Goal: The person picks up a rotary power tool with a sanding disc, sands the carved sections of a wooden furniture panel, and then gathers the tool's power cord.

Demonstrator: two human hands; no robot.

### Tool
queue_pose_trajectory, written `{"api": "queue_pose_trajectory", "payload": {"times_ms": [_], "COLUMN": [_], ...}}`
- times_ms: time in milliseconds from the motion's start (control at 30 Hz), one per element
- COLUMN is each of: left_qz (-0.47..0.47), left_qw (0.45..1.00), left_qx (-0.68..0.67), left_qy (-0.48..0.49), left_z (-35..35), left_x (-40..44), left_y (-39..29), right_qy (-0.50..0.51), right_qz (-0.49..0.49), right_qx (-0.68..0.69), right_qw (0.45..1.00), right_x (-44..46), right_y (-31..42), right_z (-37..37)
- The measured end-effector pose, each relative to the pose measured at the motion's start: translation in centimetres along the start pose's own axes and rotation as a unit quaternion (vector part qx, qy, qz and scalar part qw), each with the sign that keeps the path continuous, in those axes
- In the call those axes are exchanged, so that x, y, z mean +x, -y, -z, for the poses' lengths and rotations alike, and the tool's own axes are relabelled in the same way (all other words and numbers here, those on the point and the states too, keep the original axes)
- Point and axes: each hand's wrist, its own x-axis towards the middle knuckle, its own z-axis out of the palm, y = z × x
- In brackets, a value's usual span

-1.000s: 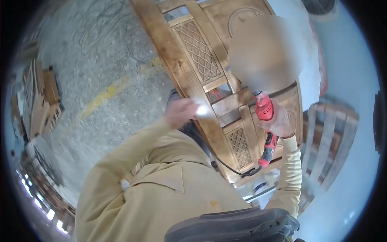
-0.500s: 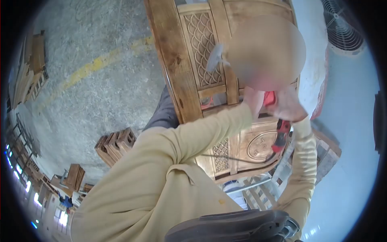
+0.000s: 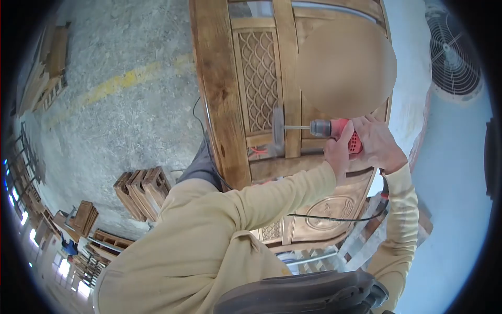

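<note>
Both of my hands grip a red corded power drill (image 3: 340,127) over a carved wooden panel (image 3: 258,81). My left hand (image 3: 339,155) is closed around the body's near side, just behind the dark chuck. Wrapped over the rear of the body, my right hand (image 3: 377,142) hides much of the handle. From the chuck a thin shaft reaches left to a grey wheel (image 3: 278,132), blurred, at the edge of the scale-patterned carving. Whether the wheel touches the wood I cannot tell. A round blur covers part of the panel beyond my hands.
A black cord (image 3: 334,219) runs across the lower panel, which has a round carved medallion (image 3: 329,212). Stacked wooden pieces (image 3: 142,192) stand on the concrete floor (image 3: 130,42). At right are a pale wall (image 3: 449,157) and a round fan (image 3: 454,55).
The drill has moved down in view with both hands, its wheel going from mid-carving to the carving's lower end. The drill's chuck and shaft now show clearly. My view has shifted slightly.
</note>
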Motion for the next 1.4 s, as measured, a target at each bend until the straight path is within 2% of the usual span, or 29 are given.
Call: {"api": "queue_pose_trajectory", "payload": {"times_ms": [67, 133, 167, 200, 267, 400, 467, 500, 567, 600, 667, 700, 733, 767, 800, 867, 900, 967, 1000, 1033, 1067, 1100, 1167, 1200, 1233, 1267, 1333, 1367, 1400], "left_qz": [-0.017, -0.134, -0.195, -0.202, -0.243, -0.222, -0.269, -0.264, -0.282, -0.278, -0.165, -0.163, -0.111, -0.06, -0.062, -0.078, -0.078, -0.177, -0.18, -0.191, -0.202, -0.201, -0.262, -0.258, -0.205, -0.151, -0.068, -0.071, -0.01], "left_qw": [1.0, 0.99, 0.98, 0.979, 0.969, 0.973, 0.961, 0.963, 0.958, 0.959, 0.982, 0.982, 0.992, 0.998, 0.998, 0.996, 0.996, 0.977, 0.977, 0.974, 0.971, 0.971, 0.95, 0.952, 0.969, 0.98, 0.997, 0.997, 0.998], "left_qx": [-0.013, 0.042, 0.035, 0.034, 0.035, 0.064, 0.061, 0.063, 0.033, 0.035, 0.042, 0.042, 0.032, 0.021, 0.022, 0.035, 0.038, 0.104, 0.107, 0.118, 0.127, 0.129, 0.168, 0.163, 0.138, 0.112, 0.032, 0.03, 0.05], "left_qy": [-0.001, -0.034, -0.01, -0.012, 0.019, 0.005, -0.007, -0.009, -0.043, -0.047, -0.086, -0.084, -0.058, -0.03, -0.025, -0.019, -0.019, -0.05, -0.052, -0.011, 0.03, 0.029, 0.014, 0.015, -0.027, -0.069, -0.013, -0.009, -0.021], "left_z": [-1.3, -2.7, -3.7, -4.8, -6.6, -6.5, -5.3, -4.8, -2.9, -1.9, -0.3, 0.0, 0.2, 0.2, 0.0, 0.1, -0.3, -1.3, -1.8, -2.5, -2.8, -2.5, -1.9, -1.8, -1.4, -1.0, -0.5, -0.2, 0.1], "left_x": [1.6, 5.3, 6.4, 7.6, 9.4, 8.8, 8.2, 8.0, 7.1, 6.7, 5.0, 3.3, 1.1, -0.1, 0.1, 0.6, 1.5, 5.2, 6.2, 6.6, 6.7, 6.9, 7.1, 6.3, 4.6, 2.6, -0.9, -1.9, -2.2], "left_y": [-1.7, -3.9, -6.1, -8.4, -12.5, -16.1, -15.6, -14.9, -13.0, -11.6, -8.4, -7.3, -6.3, -5.8, -5.7, -5.0, -5.4, -8.2, -10.3, -12.9, -14.0, -13.9, -12.7, -11.4, -9.3, -7.4, -4.6, -3.6, -2.7], "right_qy": [-0.005, -0.099, -0.118, -0.121, -0.106, -0.1, -0.078, -0.074, -0.141, -0.138, -0.163, -0.067, -0.066, -0.016, 0.03, 0.015, -0.006, -0.03, -0.064, -0.096, -0.097, -0.113, -0.121, -0.11, -0.1, -0.048, 0.02, 0.036, 0.03], "right_qz": [0.003, 0.037, 0.037, 0.044, -0.039, -0.054, -0.006, -0.01, 0.105, 0.103, 0.175, 0.111, 0.108, 0.085, 0.063, 0.049, 0.041, 0.038, 0.007, -0.024, -0.024, -0.019, -0.018, 0.018, 0.055, 0.053, 0.038, 0.025, 0.026], "right_qx": [-0.024, -0.003, 0.007, 0.006, 0.063, 0.048, 0.015, 0.019, 0.035, 0.04, 0.028, 0.025, 0.024, 0.034, 0.041, 0.053, 0.081, 0.109, 0.136, 0.163, 0.165, 0.166, 0.166, 0.155, 0.143, 0.143, 0.122, 0.102, 0.096], "right_qw": [1.0, 0.994, 0.992, 0.992, 0.992, 0.992, 0.997, 0.997, 0.984, 0.984, 0.971, 0.991, 0.992, 0.996, 0.997, 0.997, 0.996, 0.993, 0.989, 0.982, 0.981, 0.98, 0.978, 0.982, 0.983, 0.987, 0.992, 0.994, 0.995], "right_x": [2.3, 5.2, 7.2, 9.2, 12.5, 15.6, 15.9, 15.7, 15.0, 14.1, 11.0, 10.0, 8.7, 7.4, 6.8, 6.7, 7.3, 9.6, 11.1, 12.1, 12.5, 13.0, 12.4, 11.2, 9.9, 8.5, 5.4, 4.2, 3.4], "right_y": [-1.7, -3.3, -3.6, -3.9, -4.4, -3.5, -2.9, -3.0, -2.8, -2.6, -1.5, -1.2, -0.8, -0.5, -0.4, -0.3, -0.7, -1.5, -2.0, -2.2, -2.1, -1.8, -1.4, -1.0, -0.5, -0.1, -0.2, -0.4, 0.1], "right_z": [0.6, 1.4, 2.6, 3.8, 6.0, 7.6, 7.3, 6.6, 4.2, 3.6, 2.7, 2.2, 1.8, 1.5, 1.6, 1.7, 2.1, 2.8, 3.0, 3.3, 3.5, 3.8, 3.7, 3.5, 3.5, 3.5, 2.3, 1.1, 1.1]}}
